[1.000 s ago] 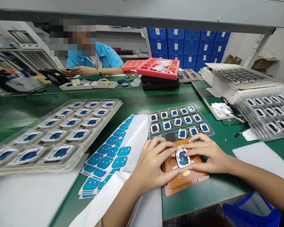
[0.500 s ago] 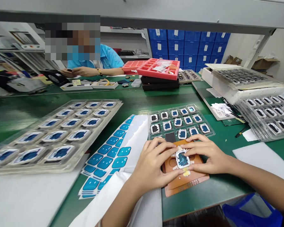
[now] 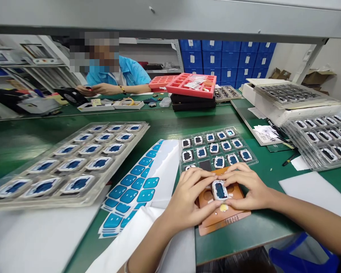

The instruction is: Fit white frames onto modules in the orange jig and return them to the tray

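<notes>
A small white-rimmed, rounded-square watch-like case (image 3: 220, 190) with a dark blue centre sits over an orange fixture plate (image 3: 213, 223). My left hand (image 3: 191, 197) grips its left side, thumb at the near edge and fingers at the far edge. From the right, my right hand (image 3: 248, 187) closes on the same case, thumb near its lower corner and fingertips along the top. A yellow patch and printed characters show on the plate below the case. Just beyond my fingers lies a clear tray (image 3: 177, 162) of similar cases, most with blue centres.
Sheets of blue stickers (image 3: 137, 183) lie left of my hands, by a large raised tray (image 3: 102, 182) of cases. Stacked trays (image 3: 315, 151) stand at right, near a white foam sheet (image 3: 315, 189). Across the bench, a person in blue sits behind red trays (image 3: 191, 84).
The case now stands tilted up between my hands, its face narrower and its side showing. My right fingertips have moved off its face to its edge. The camera view has shifted slightly.
</notes>
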{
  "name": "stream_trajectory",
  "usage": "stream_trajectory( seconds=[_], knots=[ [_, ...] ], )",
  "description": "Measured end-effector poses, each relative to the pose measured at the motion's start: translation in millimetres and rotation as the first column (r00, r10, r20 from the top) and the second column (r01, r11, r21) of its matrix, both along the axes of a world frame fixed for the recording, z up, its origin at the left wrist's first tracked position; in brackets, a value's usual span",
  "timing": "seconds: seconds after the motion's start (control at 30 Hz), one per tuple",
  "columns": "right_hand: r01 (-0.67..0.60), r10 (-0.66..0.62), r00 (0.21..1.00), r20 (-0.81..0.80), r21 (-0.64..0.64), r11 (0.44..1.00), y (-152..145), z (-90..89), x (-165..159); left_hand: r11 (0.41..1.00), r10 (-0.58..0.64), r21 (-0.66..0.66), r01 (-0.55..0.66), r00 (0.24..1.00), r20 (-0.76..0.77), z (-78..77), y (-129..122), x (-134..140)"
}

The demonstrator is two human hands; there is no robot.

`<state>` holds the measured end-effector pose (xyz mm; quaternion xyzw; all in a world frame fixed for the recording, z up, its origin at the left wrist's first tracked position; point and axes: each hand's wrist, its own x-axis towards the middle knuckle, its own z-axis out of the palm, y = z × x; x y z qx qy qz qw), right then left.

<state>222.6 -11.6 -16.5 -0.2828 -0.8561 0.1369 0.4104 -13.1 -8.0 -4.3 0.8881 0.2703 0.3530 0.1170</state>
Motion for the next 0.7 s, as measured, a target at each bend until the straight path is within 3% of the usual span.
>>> stream_trajectory(
  seconds=[0.13,0.23,0.3,0.37,0.47,0.57,0.7],
  knots=[
    [-0.027,0.024,0.997,-0.071,-0.046,0.999,0.0,-3.9,-0.7,0.996,-0.084,-0.036,0.082,0.993,-0.080,0.2,-2.1,0.5],
    [-0.108,0.068,0.980,-0.185,-0.214,0.971,-1.2,-5.4,0.1,0.996,-0.084,-0.055,0.077,0.986,-0.144,-0.6,-3.5,0.5],
    [-0.214,0.100,0.950,-0.295,-0.386,0.897,-2.1,-5.7,0.6,0.996,-0.076,-0.056,0.068,0.984,-0.161,-1.8,-4.2,0.3],
    [-0.333,0.118,0.907,-0.405,-0.515,0.790,-2.5,-5.9,0.9,0.997,-0.076,-0.047,0.069,0.983,-0.166,-3.0,-4.5,0.2],
    [-0.473,0.110,0.833,-0.542,-0.593,0.652,-2.0,-6.0,0.9,0.997,-0.081,-0.007,0.080,0.985,-0.155,-4.0,-4.4,0.4],
    [-0.549,0.020,0.772,-0.636,-0.649,0.526,-0.6,-5.0,1.0,0.995,-0.077,0.045,0.084,0.988,-0.132,-4.0,-4.4,-0.1],
    [-0.561,-0.123,0.726,-0.676,-0.687,0.462,1.1,-2.2,0.9,0.993,-0.075,0.088,0.084,0.992,-0.100,-3.4,-5.0,-1.6]
  ],
)
